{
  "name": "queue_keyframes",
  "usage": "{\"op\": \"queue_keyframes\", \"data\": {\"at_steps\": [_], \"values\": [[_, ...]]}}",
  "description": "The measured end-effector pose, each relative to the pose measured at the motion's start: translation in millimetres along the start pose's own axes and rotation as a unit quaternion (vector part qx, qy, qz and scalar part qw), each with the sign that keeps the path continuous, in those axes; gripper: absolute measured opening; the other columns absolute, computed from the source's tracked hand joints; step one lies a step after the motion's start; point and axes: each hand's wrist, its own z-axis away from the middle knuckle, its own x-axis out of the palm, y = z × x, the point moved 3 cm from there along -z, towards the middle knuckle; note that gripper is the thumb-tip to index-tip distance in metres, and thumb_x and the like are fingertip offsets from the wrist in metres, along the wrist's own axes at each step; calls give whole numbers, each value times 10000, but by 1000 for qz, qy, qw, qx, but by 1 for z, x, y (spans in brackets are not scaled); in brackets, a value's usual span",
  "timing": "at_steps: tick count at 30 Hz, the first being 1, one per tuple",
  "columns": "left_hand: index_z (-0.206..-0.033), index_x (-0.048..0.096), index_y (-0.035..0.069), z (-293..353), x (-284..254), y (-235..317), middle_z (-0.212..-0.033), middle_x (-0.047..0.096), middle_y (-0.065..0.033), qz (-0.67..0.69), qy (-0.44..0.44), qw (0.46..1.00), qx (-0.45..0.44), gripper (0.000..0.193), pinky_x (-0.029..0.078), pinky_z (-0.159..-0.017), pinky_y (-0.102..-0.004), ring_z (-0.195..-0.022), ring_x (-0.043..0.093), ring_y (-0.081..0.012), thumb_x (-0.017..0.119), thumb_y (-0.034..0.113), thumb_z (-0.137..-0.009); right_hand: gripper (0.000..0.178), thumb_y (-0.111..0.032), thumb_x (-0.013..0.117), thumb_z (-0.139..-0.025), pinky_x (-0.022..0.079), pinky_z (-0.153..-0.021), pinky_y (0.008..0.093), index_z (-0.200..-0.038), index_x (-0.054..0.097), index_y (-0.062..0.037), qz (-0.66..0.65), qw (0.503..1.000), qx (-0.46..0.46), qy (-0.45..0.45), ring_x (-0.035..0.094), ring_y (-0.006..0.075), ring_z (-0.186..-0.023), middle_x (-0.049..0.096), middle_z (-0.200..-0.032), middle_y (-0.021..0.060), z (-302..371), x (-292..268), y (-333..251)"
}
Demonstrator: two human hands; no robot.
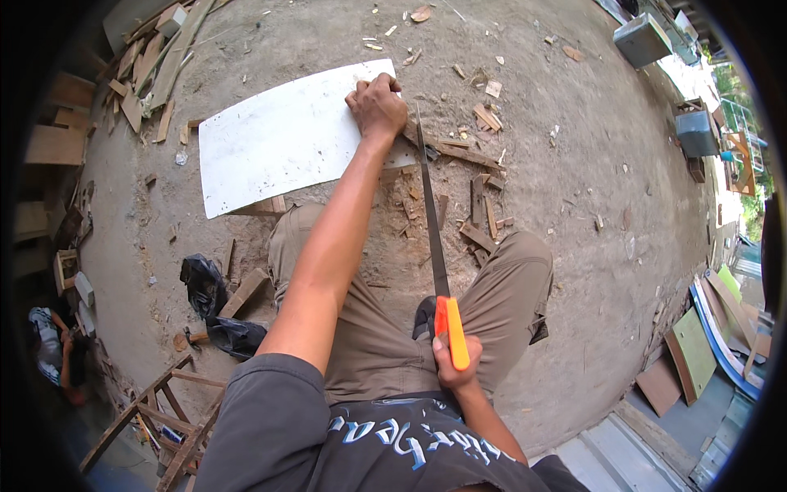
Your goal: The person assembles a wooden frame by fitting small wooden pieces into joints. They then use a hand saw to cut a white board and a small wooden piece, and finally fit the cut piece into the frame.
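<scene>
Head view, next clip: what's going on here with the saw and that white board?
A person is crouched over a flat white rectangular board lying on a dirt floor. The left hand presses down on the board's right end. The right hand grips the orange handle of a long-bladed hand saw, its blade reaching to the board's right edge beside the left hand. Brown wood offcuts lie scattered just right of the blade.

dirt ground (574,148), white board (279,143), wood scraps (479,217)

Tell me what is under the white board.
The white board lies on wood scraps: a block shows at its near edge and strips at its right end. The left hand presses on top. Anything beneath its middle is covered.
</scene>
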Motion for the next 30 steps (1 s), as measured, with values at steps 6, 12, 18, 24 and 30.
{"op": "queue_keyframes", "data": {"at_steps": [6,12,18,24,30], "values": [[-938,696,134,-15,3,-2,-927,702,-82,-16,19,1000,-16,242,332,-977,-444,-1043,582,-283,500,97,-801,328,-63,659,-852,317,-429,333,-589,465,-47,-11,999,40,-5,390,151,-395,416,-482,40,-68,28,29],[-937,693,123,-4,3,-4,-939,703,-80,-5,0,1000,-2,243,320,-984,-456,-1049,578,-282,494,112,-798,293,-15,651,-799,357,-442,334,-575,466,-55,-34,996,71,-40,451,182,-400,432,-495,47,-17,1,16],[-961,677,119,-12,2,-2,-989,700,-69,-10,-7,1000,-21,251,318,-999,-440,-1066,572,-280,488,114,-795,321,-44,657,-833,341,-430,344,-586,453,-51,-8,999,19,-25,437,208,-386,434,-489,65,-56,18,27],[-954,669,110,0,7,-3,-1039,696,-81,-11,-18,1000,3,233,306,-982,-413,-1058,565,-264,466,104,-840,303,-39,643,-841,338,-442,321,-593,470,-48,-87,989,119,-32,404,149,-404,414,-490,37,-39,14,30],[-988,653,113,-12,5,-3,-1024,683,-85,-11,-12,1000,-1,251,307,-982,-414,-1068,558,-270,461,123,-827,309,-60,660,-845,336,-440,312,-602,470,-31,-93,993,74,-4,404,115,-422,438,-494,21,-77,36,45]]}}
